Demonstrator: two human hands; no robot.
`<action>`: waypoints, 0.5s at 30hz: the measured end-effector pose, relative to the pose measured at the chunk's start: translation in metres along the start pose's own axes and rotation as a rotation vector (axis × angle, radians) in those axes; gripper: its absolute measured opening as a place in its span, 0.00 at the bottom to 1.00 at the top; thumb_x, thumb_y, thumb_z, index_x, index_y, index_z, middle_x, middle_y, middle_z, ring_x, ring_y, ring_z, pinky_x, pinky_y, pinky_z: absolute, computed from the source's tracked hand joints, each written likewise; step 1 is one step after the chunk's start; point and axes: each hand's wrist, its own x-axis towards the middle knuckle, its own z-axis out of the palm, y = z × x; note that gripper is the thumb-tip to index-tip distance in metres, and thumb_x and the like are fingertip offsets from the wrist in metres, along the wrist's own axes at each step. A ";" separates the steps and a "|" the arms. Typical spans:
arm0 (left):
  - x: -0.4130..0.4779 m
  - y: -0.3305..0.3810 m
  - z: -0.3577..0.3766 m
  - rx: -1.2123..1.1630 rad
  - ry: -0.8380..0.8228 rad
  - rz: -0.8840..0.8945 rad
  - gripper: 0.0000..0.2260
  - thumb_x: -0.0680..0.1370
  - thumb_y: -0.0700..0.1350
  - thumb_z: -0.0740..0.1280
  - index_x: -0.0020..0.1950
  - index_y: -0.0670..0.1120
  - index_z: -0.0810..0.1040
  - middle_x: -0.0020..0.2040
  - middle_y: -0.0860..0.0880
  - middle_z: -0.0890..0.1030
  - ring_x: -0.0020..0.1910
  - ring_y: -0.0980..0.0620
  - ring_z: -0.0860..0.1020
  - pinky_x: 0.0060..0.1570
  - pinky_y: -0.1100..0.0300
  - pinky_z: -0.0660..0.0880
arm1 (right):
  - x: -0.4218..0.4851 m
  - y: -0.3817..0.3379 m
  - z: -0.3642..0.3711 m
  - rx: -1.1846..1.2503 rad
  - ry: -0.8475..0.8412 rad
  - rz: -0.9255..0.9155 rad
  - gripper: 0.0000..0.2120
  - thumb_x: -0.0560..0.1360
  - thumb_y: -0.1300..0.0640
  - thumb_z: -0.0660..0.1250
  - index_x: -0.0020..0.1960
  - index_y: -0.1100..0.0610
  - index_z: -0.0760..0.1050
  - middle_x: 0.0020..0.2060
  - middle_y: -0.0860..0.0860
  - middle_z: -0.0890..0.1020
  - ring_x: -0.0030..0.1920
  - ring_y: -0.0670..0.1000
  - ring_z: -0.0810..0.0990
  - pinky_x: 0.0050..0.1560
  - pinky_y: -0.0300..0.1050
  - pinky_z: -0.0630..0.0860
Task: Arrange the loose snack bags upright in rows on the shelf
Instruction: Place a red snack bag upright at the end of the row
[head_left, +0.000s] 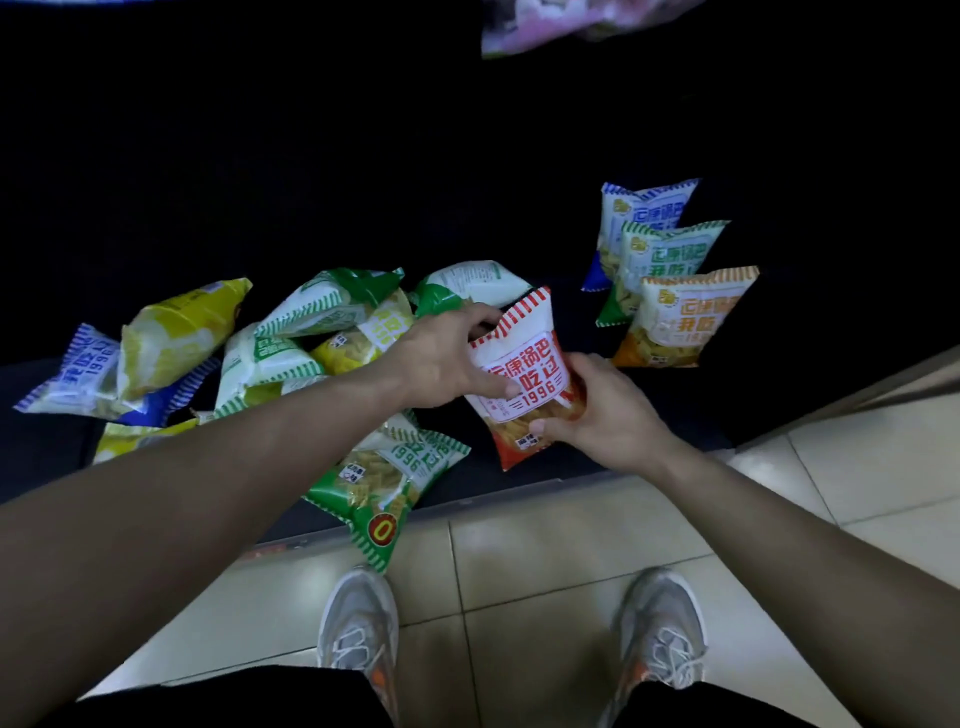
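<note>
Both my hands hold a red-and-white snack bag (524, 364) upright over the dark shelf (675, 405). My left hand (447, 358) grips its left edge and top. My right hand (608, 410) holds its lower right side. To the right, three bags stand upright in a row: a blue one (641, 208) at the back, a green one (665, 254) in the middle, an orange one (685, 317) in front. A loose pile of green, yellow and blue bags (270, 353) lies on the left. One green bag (384, 483) hangs over the shelf's front edge.
The shelf's back is dark and deep. A pink and white package (550, 26) shows blurred at the top. Below the shelf edge lies a cream tiled floor (545, 551) with my two grey shoes (358, 629) on it.
</note>
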 end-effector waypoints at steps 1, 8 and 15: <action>0.003 0.003 0.002 0.013 -0.003 0.002 0.38 0.65 0.55 0.81 0.71 0.53 0.70 0.60 0.55 0.78 0.56 0.55 0.78 0.58 0.56 0.77 | -0.002 0.003 -0.001 0.020 -0.010 0.014 0.39 0.65 0.42 0.79 0.71 0.47 0.68 0.58 0.45 0.75 0.58 0.46 0.75 0.55 0.44 0.72; 0.032 0.030 0.028 0.280 0.030 0.049 0.36 0.64 0.61 0.78 0.69 0.56 0.72 0.59 0.53 0.80 0.55 0.52 0.78 0.54 0.55 0.75 | -0.017 0.044 -0.029 -0.176 -0.044 0.201 0.38 0.73 0.40 0.70 0.77 0.52 0.61 0.71 0.54 0.69 0.69 0.55 0.72 0.65 0.54 0.73; 0.086 0.093 0.074 0.316 0.020 0.124 0.37 0.64 0.60 0.79 0.70 0.55 0.71 0.60 0.52 0.81 0.53 0.52 0.79 0.51 0.57 0.76 | -0.056 0.095 -0.062 -0.268 -0.078 0.435 0.35 0.75 0.43 0.68 0.76 0.53 0.61 0.69 0.56 0.68 0.68 0.59 0.72 0.65 0.53 0.73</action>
